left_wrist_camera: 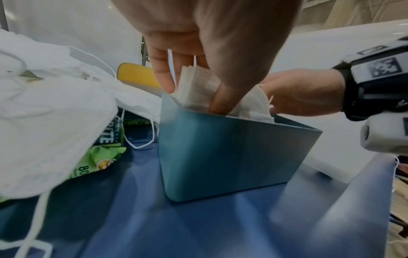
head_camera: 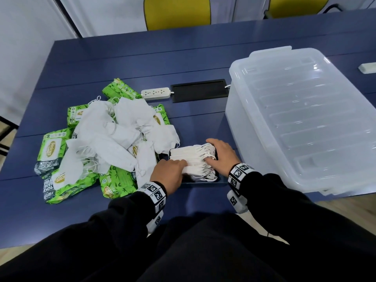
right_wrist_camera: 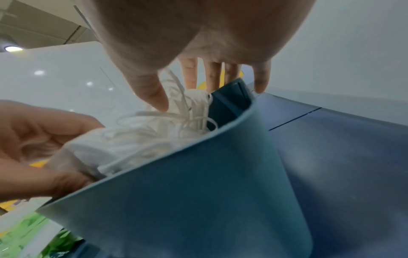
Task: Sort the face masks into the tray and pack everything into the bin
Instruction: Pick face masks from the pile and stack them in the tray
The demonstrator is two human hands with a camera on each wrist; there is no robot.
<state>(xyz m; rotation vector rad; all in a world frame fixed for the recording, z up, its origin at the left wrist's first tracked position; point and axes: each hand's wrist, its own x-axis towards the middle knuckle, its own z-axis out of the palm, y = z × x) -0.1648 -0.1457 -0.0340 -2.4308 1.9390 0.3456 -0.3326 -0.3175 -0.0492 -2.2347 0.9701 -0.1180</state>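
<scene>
Both hands clamp the mask stack (head_camera: 193, 159) inside the blue tray (left_wrist_camera: 220, 153), seemingly to square it: left hand (head_camera: 168, 176) pinching, right hand (head_camera: 221, 155) pressing with fingers extended.

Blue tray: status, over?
Both hands pressing white folded masks into blue plastic tray. Loose mask pile remains. Clear lidded bin shut.

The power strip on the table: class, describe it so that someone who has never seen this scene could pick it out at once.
Start at the big clear lidded bin on the blue table. Left of it a black hatch is set into the tabletop, and the power strip lies at the hatch's left end, beside a green wipes pack. It is the only hard, off-white bar with sockets there.
</scene>
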